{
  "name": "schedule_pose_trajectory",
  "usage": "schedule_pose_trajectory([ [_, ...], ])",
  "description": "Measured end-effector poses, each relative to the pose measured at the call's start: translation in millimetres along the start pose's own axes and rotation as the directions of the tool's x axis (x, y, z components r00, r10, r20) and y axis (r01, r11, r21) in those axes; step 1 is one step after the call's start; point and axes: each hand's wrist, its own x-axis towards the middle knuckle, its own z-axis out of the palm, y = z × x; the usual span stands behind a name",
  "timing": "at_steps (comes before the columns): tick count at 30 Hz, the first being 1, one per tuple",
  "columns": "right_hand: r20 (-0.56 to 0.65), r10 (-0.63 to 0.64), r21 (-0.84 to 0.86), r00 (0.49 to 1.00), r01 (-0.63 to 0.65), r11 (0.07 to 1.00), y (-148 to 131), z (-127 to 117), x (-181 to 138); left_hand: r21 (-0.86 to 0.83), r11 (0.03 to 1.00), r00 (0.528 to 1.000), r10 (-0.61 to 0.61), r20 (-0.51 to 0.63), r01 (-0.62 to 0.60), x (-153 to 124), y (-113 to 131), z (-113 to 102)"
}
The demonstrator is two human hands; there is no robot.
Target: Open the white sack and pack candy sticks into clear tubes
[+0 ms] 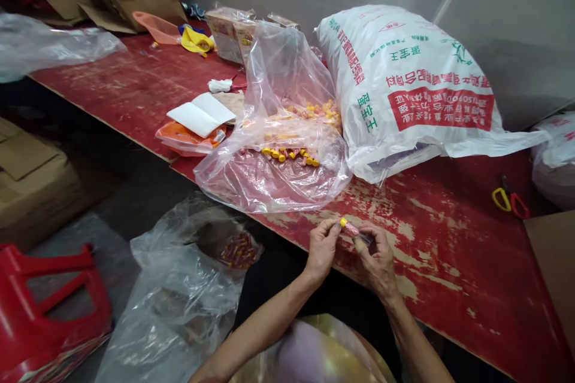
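Observation:
Near the table's front edge I hold a small pink tube with a yellow cap (350, 228) between both hands. My left hand (321, 248) pinches its capped end with thumb and fingertips. The fingers of my right hand (376, 256) close on the other end, where a dark or see-through bit shows that I cannot make out. Just beyond my hands, a clear plastic bag (278, 185) lies open on the red table (431, 239). Inside it are several yellow-capped tubes (287, 154) of the same look.
A large white printed sack (404, 72) leans at the back right. Scissors (511, 198) lie on the right. An orange scoop (157, 29) and small boxes (227, 33) stand at the back. Below left are another plastic bag (179, 287), a red stool (54, 305) and a carton (31, 173).

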Motion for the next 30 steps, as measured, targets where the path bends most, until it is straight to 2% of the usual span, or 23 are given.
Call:
schedule_pose_trajectory([
  [3, 0.035, 0.016, -0.026, 0.999, -0.015, 1.0, 2, -1, -2, 0.135, 0.988, 0.996, 0.069, 0.064, -0.077, -5, -5, -2],
  [8, 0.165, 0.009, -0.171, 0.986, 0.02, 0.985, -3, -12, 3, 0.265, 0.955, 0.972, 0.075, 0.222, -0.134, -10, -8, 1],
  [10, 0.239, 0.012, -0.215, 0.971, 0.041, 0.976, -2, -27, 6, 0.333, 0.932, 0.958, 0.044, 0.285, -0.142, -13, -9, 5],
  [13, 0.394, 0.053, -0.326, 0.918, 0.086, 0.942, 10, -63, 11, 0.492, 0.85, 0.921, -0.021, 0.388, -0.187, -16, -11, 11],
  [17, 0.496, 0.06, -0.451, 0.866, 0.198, 0.87, 49, -100, 26, 0.601, 0.769, 0.938, -0.007, 0.347, -0.216, -13, -13, 11],
  [20, 0.549, 0.035, -0.416, 0.835, 0.237, 0.878, 68, -101, 34, 0.591, 0.783, 0.949, -0.003, 0.316, -0.194, -8, -14, 5],
  [24, 0.572, 0.005, -0.411, 0.82, 0.282, 0.867, 58, -90, 29, 0.556, 0.824, 0.975, -0.023, 0.22, -0.106, -7, -13, 5],
  [26, 0.539, -0.004, -0.435, 0.843, 0.282, 0.855, 46, -86, 27, 0.54, 0.838, 0.981, -0.024, 0.191, -0.085, -7, -10, 7],
  [30, 0.495, -0.013, -0.394, 0.869, 0.238, 0.888, 28, -78, 28, 0.516, 0.845, 0.971, 0.015, 0.239, -0.14, -7, -3, 8],
])
